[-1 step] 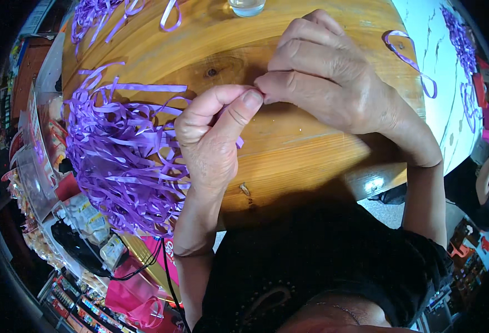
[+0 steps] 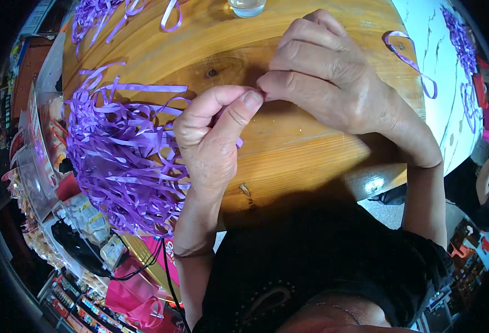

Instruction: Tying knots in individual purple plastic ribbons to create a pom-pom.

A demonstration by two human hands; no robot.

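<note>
My left hand [image 2: 214,136] is closed in a pinch over the wooden table, thumb pressed against the index finger. A short bit of purple ribbon [image 2: 239,142] shows at the edge of its palm. My right hand [image 2: 325,77] is also closed, its fingers curled and its thumb and fingertip meeting the tips of the left hand. Whatever lies between the fingertips is too small and too hidden to make out. Against my left hand and wrist lies a large tangled pile of purple ribbons [image 2: 125,155].
Another purple ribbon bunch [image 2: 92,19] lies at the far left, near a clear glass [image 2: 247,6]. A ribbon loop [image 2: 411,61] crosses the table's [image 2: 305,166] right edge. More ribbons [image 2: 461,44] lie on a white marbled surface [image 2: 439,105]. Packaged goods [image 2: 89,219] stand at the left.
My right fingertips have shifted very slightly to the right. Otherwise both hands and the ribbons stay as they were.
</note>
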